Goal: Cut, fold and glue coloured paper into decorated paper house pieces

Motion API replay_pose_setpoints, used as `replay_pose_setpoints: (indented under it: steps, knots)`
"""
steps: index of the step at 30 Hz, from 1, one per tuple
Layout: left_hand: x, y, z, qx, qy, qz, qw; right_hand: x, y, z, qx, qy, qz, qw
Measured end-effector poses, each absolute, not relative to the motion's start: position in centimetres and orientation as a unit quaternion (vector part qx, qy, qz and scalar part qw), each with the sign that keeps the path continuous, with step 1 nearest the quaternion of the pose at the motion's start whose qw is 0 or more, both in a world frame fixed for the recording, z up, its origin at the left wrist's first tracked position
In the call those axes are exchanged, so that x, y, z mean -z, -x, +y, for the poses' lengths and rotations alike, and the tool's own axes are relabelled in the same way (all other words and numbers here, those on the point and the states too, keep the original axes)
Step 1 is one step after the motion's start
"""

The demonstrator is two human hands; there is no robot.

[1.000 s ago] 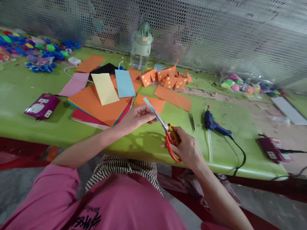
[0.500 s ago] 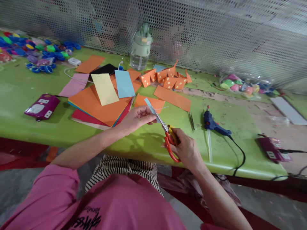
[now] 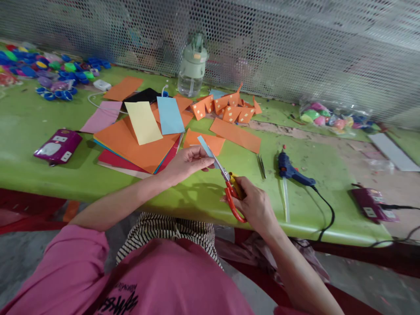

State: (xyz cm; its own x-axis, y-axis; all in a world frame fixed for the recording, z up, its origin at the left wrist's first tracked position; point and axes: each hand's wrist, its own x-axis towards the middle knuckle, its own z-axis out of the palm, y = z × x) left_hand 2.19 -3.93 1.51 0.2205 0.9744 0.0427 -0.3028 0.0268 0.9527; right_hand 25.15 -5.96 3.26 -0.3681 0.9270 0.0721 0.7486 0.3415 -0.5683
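Snipping a blue paper strip [image 3: 205,147] above the near edge of the green table [image 3: 203,199].

Pinches the strip between thumb and fingertips of the left hand [image 3: 187,162], keeping it tilted in the air just in front of the stack of coloured sheets [image 3: 138,148]; grips the red-handled scissors [image 3: 229,186] in the right hand [image 3: 256,205], fingers curled tight through the loops, blades meeting the strip's lower end. Leaves tweezers [image 3: 261,166] and a blue glue gun [image 3: 292,170] lying just right of the hands.
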Motion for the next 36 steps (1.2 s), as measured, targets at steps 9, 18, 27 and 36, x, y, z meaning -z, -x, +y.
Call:
replay_pose_setpoints:
  steps: [9,18,27,36]
  knots:
    - [-1.2,-2.0,-3.8,-0.5,-0.48,0.371,0.618,-3.7,-26.4,-5.6,-0.199,0.575,-0.774,0.172]
    - [-1.3,-1.2,-3.3,-0.504,-0.447,0.379,0.634,-4.5,-33.3,-2.4,0.018,0.598,-0.8,0.046]
    - [-1.6,-1.6,-3.5,-0.428,-0.421,0.404,0.69,-4.9,-25.0,-2.3,0.107,0.227,-0.924,0.287]
    - [-2.2,-1.5,-3.2,-0.41,-0.409,0.419,0.699,-4.5,-21.9,0.3,-0.033,0.142,-0.941,0.305]
